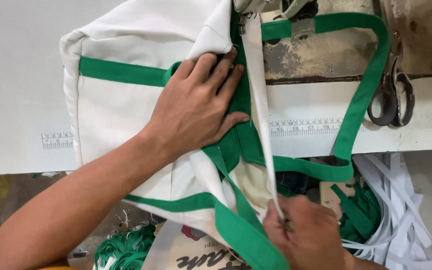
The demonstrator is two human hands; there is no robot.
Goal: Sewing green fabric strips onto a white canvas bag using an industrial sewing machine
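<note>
A white cloth bag with green trim lies on the white sewing table, its edge running up under the sewing machine's presser foot. My left hand presses flat on the bag, fingers spread beside the green band and the seam. My right hand, low near the table's front edge, pinches the white edge strip and pulls it taut toward me. A long green strap loops off to the right.
Black-handled scissors lie at the right on the table. A printed ruler scale runs along the table's front edge. Below the table hang white strips and green scraps; more green scraps lie at the lower left.
</note>
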